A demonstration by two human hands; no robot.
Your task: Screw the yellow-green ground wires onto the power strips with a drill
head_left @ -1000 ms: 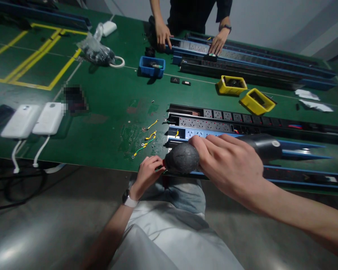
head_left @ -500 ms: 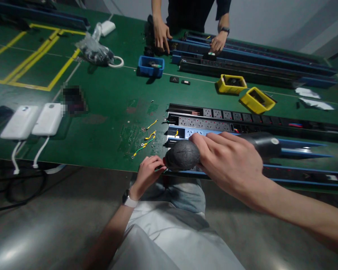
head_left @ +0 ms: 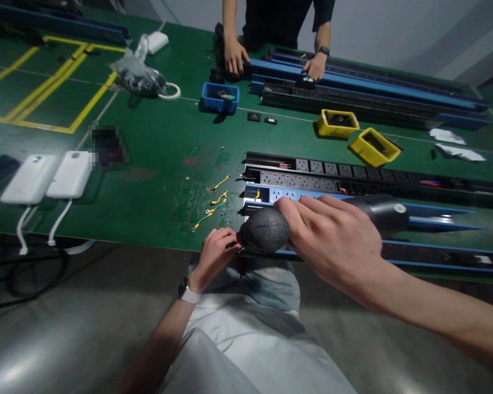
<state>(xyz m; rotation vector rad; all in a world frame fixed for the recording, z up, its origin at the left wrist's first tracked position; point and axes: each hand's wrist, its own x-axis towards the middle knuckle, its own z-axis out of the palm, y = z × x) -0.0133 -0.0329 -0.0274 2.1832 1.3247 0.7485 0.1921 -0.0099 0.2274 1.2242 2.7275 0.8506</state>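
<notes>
My right hand (head_left: 332, 235) is wrapped around a cordless screwdriver (head_left: 266, 230), with its rounded dark-grey rear end towards me and its black handle end sticking out to the right. A bit of red shows at the tool's left side. Beside it, my left hand (head_left: 218, 249) has its fingertips pinched together at the left end of the nearest blue-edged socket strip (head_left: 431, 254). Whatever those fingers hold is hidden. The tool covers the spot below it. Short yellow-green wires (head_left: 209, 214) with ring ends lie just beyond my left hand.
Further socket strips (head_left: 324, 166) lie parallel behind the tool. Yellow bins (head_left: 376, 146) and a blue bin (head_left: 221, 98) stand mid-table. Across the table, a co-worker's hands (head_left: 235, 54) rest on a long blue strip (head_left: 353, 82). White power banks (head_left: 28, 178) are at left.
The tool in my right hand has shifted very slightly down and left. My left hand stays almost in place. Opposite, the co-worker's hands have shifted, and a blue strip there has moved or turned.
</notes>
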